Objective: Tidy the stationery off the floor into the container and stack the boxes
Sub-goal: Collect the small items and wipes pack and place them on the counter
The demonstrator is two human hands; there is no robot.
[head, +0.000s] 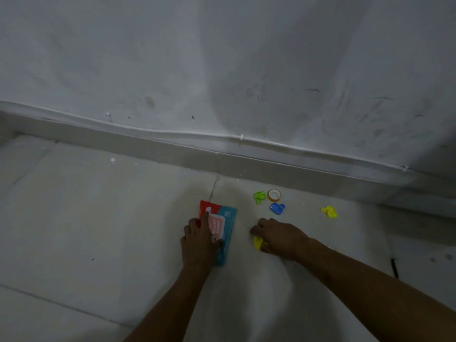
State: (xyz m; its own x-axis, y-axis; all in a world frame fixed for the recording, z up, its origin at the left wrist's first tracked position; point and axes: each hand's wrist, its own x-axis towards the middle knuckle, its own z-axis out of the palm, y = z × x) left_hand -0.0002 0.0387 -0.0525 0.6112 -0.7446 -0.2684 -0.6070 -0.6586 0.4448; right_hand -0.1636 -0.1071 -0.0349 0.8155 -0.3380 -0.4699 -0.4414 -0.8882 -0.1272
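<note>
While you kneel at the wall:
Left hand (198, 239): fingers flat, pressing the red-and-teal packet (225, 227) to the floor (98, 218).
Right hand (278, 234): curled, pinching a yellow clip (257, 243).
Beyond, loose: green clip (259, 197), tape roll (274, 195), blue clip (277, 208), second yellow clip (329, 211).

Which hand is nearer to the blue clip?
Right. The right hand lies just below the blue clip; the left hand rests on the box, farther left.

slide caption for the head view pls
Left hand rests on red-and-teal flat box; right hand grips small yellow clip.
</note>
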